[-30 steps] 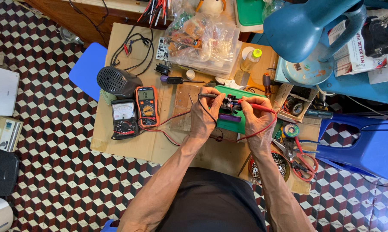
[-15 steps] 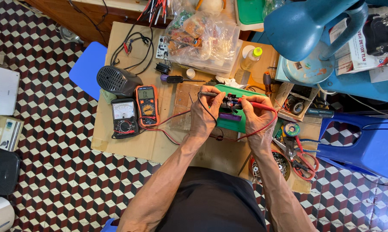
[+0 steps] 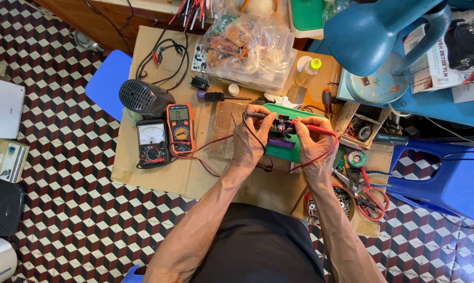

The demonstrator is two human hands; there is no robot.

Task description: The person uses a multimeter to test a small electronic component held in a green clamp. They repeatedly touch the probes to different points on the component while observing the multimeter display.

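While over the green tray (image 3: pixel 282 152), left hand (image 3: pixel 250 141) gripping black probe (image 3: pixel 254 115), right hand (image 3: pixel 313 142) red probe (image 3: pixel 315 127).

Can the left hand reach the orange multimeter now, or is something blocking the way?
Probably yes, but not freely. The left hand is closed on a black probe over the green mat. The orange multimeter lies to its left on the cardboard, with only thin leads between them.

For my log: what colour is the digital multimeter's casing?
Orange, around a dark body: digital multimeter, clearest in the head view.
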